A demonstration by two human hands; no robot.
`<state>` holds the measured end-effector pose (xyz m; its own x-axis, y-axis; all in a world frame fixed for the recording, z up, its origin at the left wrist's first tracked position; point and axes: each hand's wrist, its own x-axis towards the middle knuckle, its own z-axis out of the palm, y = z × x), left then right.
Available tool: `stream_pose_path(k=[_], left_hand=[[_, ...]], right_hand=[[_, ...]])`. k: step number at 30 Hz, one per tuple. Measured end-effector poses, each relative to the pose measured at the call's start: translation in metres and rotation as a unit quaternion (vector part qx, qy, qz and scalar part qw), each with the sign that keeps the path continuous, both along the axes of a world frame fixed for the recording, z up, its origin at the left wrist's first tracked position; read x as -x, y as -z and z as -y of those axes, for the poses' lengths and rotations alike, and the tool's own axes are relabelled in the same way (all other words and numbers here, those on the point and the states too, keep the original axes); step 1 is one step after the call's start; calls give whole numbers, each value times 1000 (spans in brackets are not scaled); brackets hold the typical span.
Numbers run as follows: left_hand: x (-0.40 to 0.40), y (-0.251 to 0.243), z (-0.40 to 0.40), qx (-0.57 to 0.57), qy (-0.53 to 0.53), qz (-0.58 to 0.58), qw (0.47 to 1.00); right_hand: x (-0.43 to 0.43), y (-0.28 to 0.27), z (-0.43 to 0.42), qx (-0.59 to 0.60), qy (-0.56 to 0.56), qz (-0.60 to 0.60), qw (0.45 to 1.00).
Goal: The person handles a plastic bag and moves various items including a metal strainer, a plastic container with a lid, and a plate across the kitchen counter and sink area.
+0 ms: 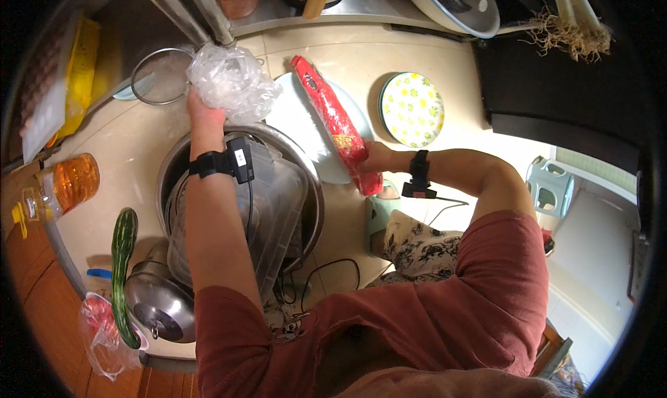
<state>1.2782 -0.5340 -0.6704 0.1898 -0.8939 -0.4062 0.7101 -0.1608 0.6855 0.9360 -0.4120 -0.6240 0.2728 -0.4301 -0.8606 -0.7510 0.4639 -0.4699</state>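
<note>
My left hand grips a crumpled clear plastic bag above the rim of a large metal basin. The bag hides most of its fingers. In my right hand is the lower end of a long red plastic-wrapped package, held slantwise over a pale round lid or tray. To the right of that package lies a stack of plates with a yellow-and-green flower pattern. A translucent plastic container sits tilted in the basin beneath my left forearm.
A green striped gourd lies at the left by a metal pot lid and an oil bottle. Beyond the left hand is a metal ring near metal legs. A shelf edge runs across the top; a light blue stool stands right.
</note>
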Motion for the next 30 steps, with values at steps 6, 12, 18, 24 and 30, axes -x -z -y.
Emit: stream_pose_path(k=[6,12,18,24,30], left_hand=[[-5,8,-1,18,11,2,1000],[-7,16,-5,35,11,14,999],[-20,31,-4,42,28,86,995],[-4,13,1,41,14,24,999],[-1,3,-5,16,-4,56,998]], right_hand=[[-1,7,6,65,-98,-66,991],[-2,15,25,-30,-97,163,981],[-12,50,92,361,-112,-144,915],[-18,80,139,282,-102,-170,939],[7,91,145,317,-21,-183,930]])
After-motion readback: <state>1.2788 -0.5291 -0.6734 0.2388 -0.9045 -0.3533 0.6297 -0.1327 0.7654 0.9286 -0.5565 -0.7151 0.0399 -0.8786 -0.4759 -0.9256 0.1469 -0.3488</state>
